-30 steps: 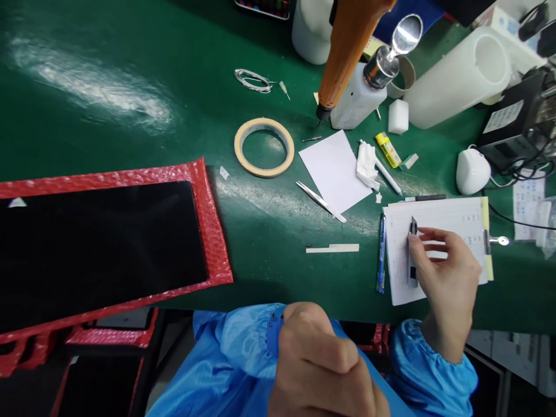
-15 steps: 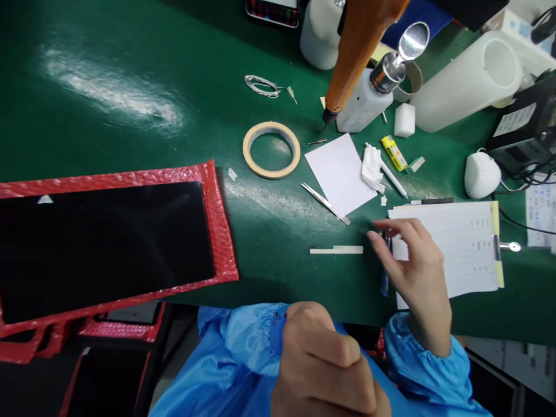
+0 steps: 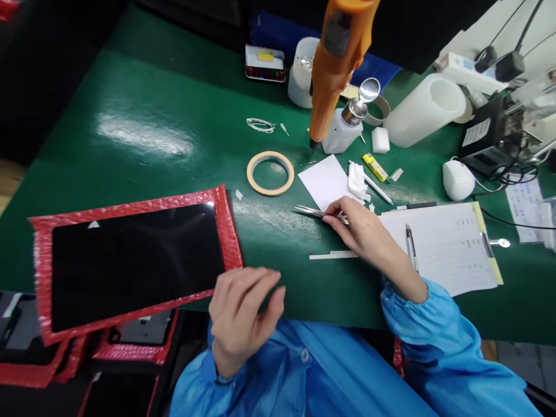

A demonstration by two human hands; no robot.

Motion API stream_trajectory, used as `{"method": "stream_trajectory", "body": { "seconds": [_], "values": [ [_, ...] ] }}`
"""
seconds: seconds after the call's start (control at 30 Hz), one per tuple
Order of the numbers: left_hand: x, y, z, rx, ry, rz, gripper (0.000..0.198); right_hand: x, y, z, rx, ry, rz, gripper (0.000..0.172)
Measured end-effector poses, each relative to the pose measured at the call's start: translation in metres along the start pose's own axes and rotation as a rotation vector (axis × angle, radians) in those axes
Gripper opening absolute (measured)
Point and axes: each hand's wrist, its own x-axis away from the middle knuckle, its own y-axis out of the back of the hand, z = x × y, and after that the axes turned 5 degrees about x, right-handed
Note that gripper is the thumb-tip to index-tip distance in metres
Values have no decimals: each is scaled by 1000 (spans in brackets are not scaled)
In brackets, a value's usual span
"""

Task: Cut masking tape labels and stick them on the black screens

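Observation:
Thumb and fingers of my right hand [image 3: 362,234] pinch the rear end of metal tweezers [image 3: 310,211], whose tips point left over the green bench. Just behind them lies a square of white paper [image 3: 325,180]. A thin white strip [image 3: 332,255] rests on the bench below that hand, its right end partly covered. My left hand [image 3: 245,310] hovers by the bench's front edge with fingers apart, holding nothing. Beside it, at the left, a black screen panel [image 3: 134,260] lies on red bubble wrap [image 3: 233,243].
A roll of tape [image 3: 270,174] sits mid-bench. Above hangs an orange electric screwdriver [image 3: 328,75], near a pump bottle [image 3: 343,130]. On the right are a clipboard with paper [image 3: 447,249], a pen [image 3: 410,246], a crumpled tissue [image 3: 357,180] and a white mouse [image 3: 458,180].
My right hand has moved left from beside the clipboard and taken hold of the tweezers. My left hand has swung left and opened from a curled shape. A pen now lies on the clipboard. The view has shifted.

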Motion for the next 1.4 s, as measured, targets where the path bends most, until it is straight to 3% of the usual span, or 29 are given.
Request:
{"method": "stream_trajectory", "body": {
  "seconds": [0.13, 0.23, 0.33, 0.47, 0.63, 1.03, 1.2, 1.4],
  "values": [
    [3, -9, 14, -306, 119, 69, 31, 22, 23, 4, -86, -24, -10, 17],
    [8, -11, 20, -361, 163, 114, 46, 37, 39, 0, -38, 44, 68, 27],
    [11, -11, 23, -362, 154, 142, 43, 45, 47, -9, 97, 112, 127, 27],
    [9, -11, 25, -362, 144, 146, 34, 46, 46, -20, 222, 207, 83, 21],
    [9, -10, 24, -371, 144, 146, 32, 38, 44, -24, 246, 302, 55, 25],
    [10, -4, 22, -400, 151, 243, 36, 29, 40, -27, 98, 246, 221, 36],
    [11, -3, 22, -392, 150, 243, 36, 28, 44, -28, 116, 273, 182, 32],
    [11, -4, 23, -389, 145, 224, 35, 31, 48, -20, 303, 359, 101, 28]
  ]
}}
